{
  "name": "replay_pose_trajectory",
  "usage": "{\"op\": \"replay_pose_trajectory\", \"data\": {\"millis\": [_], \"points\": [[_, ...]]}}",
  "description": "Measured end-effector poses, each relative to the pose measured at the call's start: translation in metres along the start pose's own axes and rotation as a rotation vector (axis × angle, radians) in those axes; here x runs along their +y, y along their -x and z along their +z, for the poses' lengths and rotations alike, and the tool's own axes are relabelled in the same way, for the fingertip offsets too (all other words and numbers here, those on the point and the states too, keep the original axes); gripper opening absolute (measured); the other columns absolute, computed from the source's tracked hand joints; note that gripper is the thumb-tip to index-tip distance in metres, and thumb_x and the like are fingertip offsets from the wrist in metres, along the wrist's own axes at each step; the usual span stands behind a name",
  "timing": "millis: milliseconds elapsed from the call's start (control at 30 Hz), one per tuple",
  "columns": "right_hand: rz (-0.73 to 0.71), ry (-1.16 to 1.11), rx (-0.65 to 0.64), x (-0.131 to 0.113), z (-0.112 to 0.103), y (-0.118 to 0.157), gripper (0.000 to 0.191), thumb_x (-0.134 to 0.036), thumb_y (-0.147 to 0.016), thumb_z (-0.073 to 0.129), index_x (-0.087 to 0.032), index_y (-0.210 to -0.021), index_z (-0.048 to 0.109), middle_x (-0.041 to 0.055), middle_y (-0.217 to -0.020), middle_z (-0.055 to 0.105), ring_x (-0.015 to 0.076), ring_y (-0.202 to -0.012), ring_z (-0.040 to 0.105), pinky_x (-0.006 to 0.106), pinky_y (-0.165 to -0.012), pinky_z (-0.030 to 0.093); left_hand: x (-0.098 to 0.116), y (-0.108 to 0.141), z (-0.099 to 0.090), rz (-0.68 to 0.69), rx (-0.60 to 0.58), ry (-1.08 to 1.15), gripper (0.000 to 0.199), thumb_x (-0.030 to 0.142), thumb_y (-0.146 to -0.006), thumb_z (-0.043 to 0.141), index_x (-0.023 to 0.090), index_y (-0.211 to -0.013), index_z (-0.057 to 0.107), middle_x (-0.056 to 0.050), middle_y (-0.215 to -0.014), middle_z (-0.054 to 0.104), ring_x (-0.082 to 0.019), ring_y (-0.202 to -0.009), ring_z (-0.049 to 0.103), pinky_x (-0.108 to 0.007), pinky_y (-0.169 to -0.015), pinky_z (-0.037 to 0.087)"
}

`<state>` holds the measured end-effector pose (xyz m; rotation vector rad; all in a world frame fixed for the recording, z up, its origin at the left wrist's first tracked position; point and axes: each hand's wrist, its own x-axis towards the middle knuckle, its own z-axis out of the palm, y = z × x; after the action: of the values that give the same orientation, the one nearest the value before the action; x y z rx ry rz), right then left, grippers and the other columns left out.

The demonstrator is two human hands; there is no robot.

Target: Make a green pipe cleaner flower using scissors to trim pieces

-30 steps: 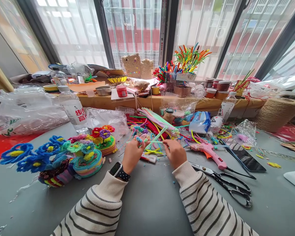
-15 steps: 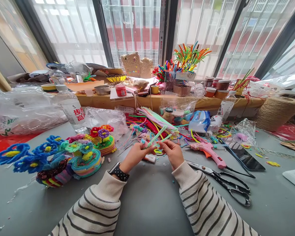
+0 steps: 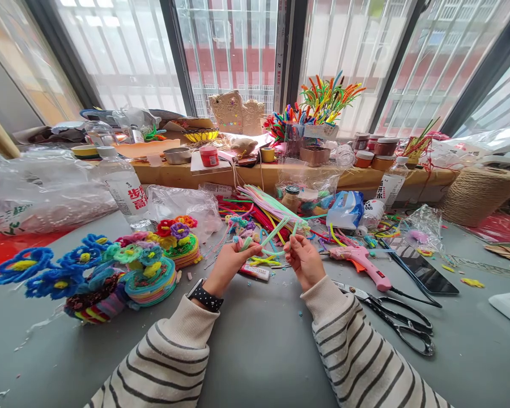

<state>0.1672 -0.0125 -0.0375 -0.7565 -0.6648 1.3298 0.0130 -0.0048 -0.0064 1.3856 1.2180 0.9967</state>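
Your left hand (image 3: 232,262) and right hand (image 3: 303,259) each grasp the pale green pipe cleaners (image 3: 274,231), which span between them above the desk (image 3: 261,334). The pink glue gun (image 3: 362,262) and scissors (image 3: 393,316) lie beside your right hand.

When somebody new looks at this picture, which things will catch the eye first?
Probably the blue fuzzy flowers at the left of the grey table, and the orange-and-green bunch standing before the window. Next, perhaps, the left hand and right hand in the middle, holding pale green fuzzy stems, with the pink glue gun lying to their right.
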Motion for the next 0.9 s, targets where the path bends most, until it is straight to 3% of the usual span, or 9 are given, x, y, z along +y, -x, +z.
{"op": "replay_pose_trajectory", "data": {"millis": [233, 467, 600, 800, 900], "points": [[-0.173, 0.486, -0.168, 0.0041, 0.0020, 0.0035, 0.026, -0.040, -0.066, 0.055, -0.017, -0.060, 0.047, -0.0089, -0.040, 0.038, 0.0044, -0.036, 0.031, 0.018, -0.036, 0.023, -0.0049, -0.0030, 0.0001, 0.108, 0.026, 0.057, 0.027, 0.034, -0.054, 0.065, 0.011, -0.068, 0.066, -0.005, -0.065, 0.065, -0.016, -0.066, 0.057, -0.029, -0.068, 0.043], [-0.248, 0.832, -0.248, 0.0073, -0.0040, 0.0020, 0.026, -0.039, -0.069, 0.051, -0.016, -0.058, 0.053, -0.0060, -0.046, 0.038, 0.0068, -0.044, 0.032, 0.020, -0.042, 0.026, -0.0051, -0.0024, -0.0011, 0.155, 0.022, -0.087, 0.036, 0.032, -0.058, 0.061, 0.011, -0.087, 0.064, -0.008, -0.081, 0.066, -0.023, -0.084, 0.057, -0.035, -0.075, 0.043], [-0.271, 0.888, -0.259, 0.0070, -0.0047, 0.0012, 0.026, -0.039, -0.070, 0.050, -0.016, -0.060, 0.056, -0.0039, -0.052, 0.045, 0.0076, -0.047, 0.036, 0.020, -0.046, 0.029, -0.0047, -0.0017, -0.0024, 0.200, -0.007, -0.167, 0.034, 0.033, -0.061, 0.059, 0.012, -0.086, 0.064, -0.008, -0.084, 0.066, -0.022, -0.086, 0.056, -0.033, -0.078, 0.041], [-0.251, 0.902, -0.267, 0.0064, -0.0041, 0.0014, 0.025, -0.038, -0.070, 0.050, -0.015, -0.062, 0.057, -0.0030, -0.051, 0.046, 0.0082, -0.046, 0.039, 0.020, -0.045, 0.033, -0.0079, -0.0038, -0.0025, 0.203, -0.007, -0.163, 0.027, 0.036, -0.058, 0.060, 0.013, -0.072, 0.066, -0.005, -0.068, 0.065, -0.019, -0.070, 0.057, -0.030, -0.069, 0.043], [-0.295, 0.894, -0.206, 0.0058, -0.0042, 0.0019, 0.027, -0.039, -0.067, 0.055, -0.014, -0.079, 0.056, -0.0007, -0.063, 0.051, 0.0079, -0.047, 0.043, 0.020, -0.044, 0.037, -0.0077, -0.0041, -0.0031, 0.165, 0.031, -0.104, 0.026, 0.035, -0.057, 0.061, 0.013, -0.069, 0.066, -0.003, -0.063, 0.064, -0.017, -0.066, 0.056, -0.029, -0.068, 0.043]]}}
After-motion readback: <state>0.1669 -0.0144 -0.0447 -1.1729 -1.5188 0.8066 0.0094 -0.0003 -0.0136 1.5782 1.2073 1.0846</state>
